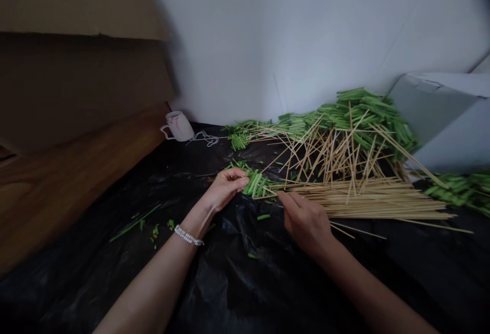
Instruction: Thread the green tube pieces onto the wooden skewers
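My left hand [228, 187] is closed, thumb against fingertips, at the left end of a row of cut green stem pieces [255, 185]. These pieces sit side by side on a thin wooden skewer [272, 191]. My right hand [305, 219] is closed around the skewer's other end, knuckles up. Just beyond that hand lies a thick bundle of bare skewers [377, 200], side by side. Behind it, many loaded skewers [333, 145] fan out at angles, their green ends heaped in a pile [369, 114] against the wall. What exactly my left fingertips pinch is partly hidden.
Black plastic sheeting [229, 283] covers the work surface, with green scraps [153, 232] scattered on it. A white mug [178, 126] stands by the wall, string [206, 137] beside it. Cardboard [84, 74] rises at left, a pale box [447, 104] at right. More green stems [461, 191] lie far right.
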Demonstrator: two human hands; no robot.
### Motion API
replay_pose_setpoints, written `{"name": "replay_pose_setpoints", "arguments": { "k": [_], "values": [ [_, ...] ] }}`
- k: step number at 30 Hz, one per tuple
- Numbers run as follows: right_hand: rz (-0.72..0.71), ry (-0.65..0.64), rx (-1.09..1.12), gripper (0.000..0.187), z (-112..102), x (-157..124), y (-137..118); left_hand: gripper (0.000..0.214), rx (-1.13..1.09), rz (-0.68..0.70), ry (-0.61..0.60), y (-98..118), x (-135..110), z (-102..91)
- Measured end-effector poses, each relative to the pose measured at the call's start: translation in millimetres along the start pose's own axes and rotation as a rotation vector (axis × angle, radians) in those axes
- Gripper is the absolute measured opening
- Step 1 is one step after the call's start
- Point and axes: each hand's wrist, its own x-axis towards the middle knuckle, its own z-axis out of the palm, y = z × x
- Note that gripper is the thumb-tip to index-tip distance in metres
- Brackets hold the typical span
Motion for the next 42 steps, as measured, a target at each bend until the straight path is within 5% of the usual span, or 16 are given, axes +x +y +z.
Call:
{"name": "replay_pose_setpoints", "arguments": {
  "k": [18,21,24,29,35,42],
  "values": [
    [-0.005,0.07,-0.001,0.032,1,1,4,0.024,0.028,-0.078,-0.03,3,-3,3.9],
    [0.019,0.067,0.017,0.032,1,1,6,0.027,0.051,-0.024,-0.017,10,-3,2.5],
    [0.041,0.096,-0.016,0.029,1,2,8,0.034,0.092,0.107,0.123,19,2,-8.1],
    [0.042,0.12,-0.069,0.026,-1,3,11,0.035,0.58,0.263,0.441,22,11,-36.5],
    [0.015,0.127,-0.077,0.027,0,3,10,0.023,1.287,0.246,0.378,12,11,-46.3],
    [0.003,0.113,-0.07,0.028,1,3,9,0.027,1.413,0.248,0.392,10,11,-47.4]
  ]
}}
